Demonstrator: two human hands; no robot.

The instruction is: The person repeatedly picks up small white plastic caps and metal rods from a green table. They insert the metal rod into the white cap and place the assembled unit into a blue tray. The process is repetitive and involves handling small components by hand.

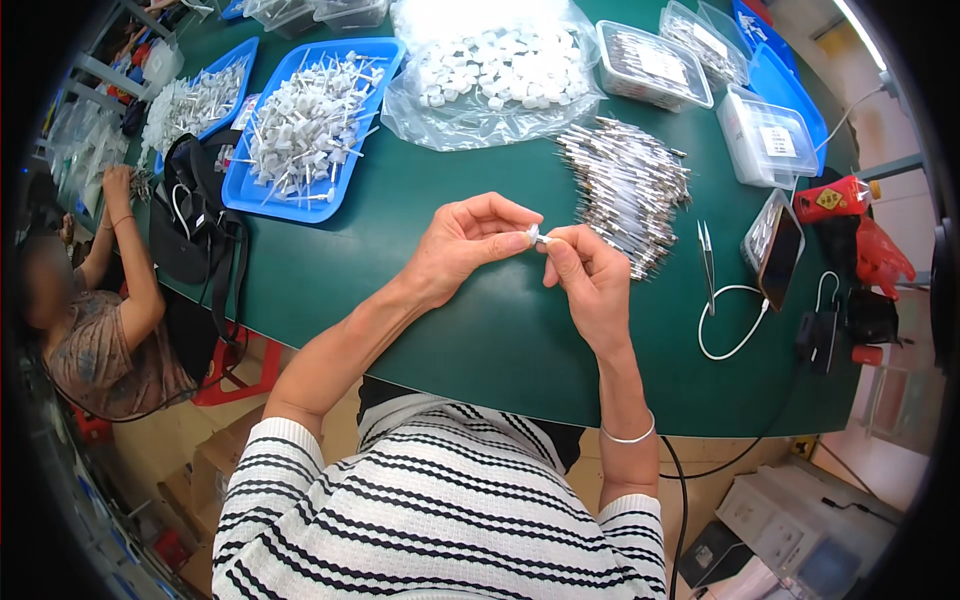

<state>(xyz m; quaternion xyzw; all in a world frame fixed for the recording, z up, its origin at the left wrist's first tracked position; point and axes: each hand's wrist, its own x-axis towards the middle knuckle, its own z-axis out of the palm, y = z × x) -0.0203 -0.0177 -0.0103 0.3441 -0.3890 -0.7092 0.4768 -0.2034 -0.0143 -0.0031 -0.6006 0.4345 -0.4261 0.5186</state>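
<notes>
Over the middle of the green table (480, 345), my two hands meet at the fingertips. My left hand (462, 245) is closed, pinching a small white plastic cap (533, 231) between thumb and forefinger. A short, thin metal rod (543, 239) sits in the pinch of my right hand (592, 285), its end at the cap. Fingers hide most of both pieces, so how deeply they are joined cannot be seen. Just beyond my right hand lies a heap of slim metal rods (630, 195). Farther back, an opened clear plastic bag (440, 125) holds many loose white caps (500, 75).
A blue tray (235, 185) of white-capped rods stands left, beside a black bag (190, 225). Lidded plastic boxes (655, 65) line the back right. Tweezers (708, 265), a white cable (715, 350) and a phone (782, 262) lie right. Another person (110, 330) works at far left.
</notes>
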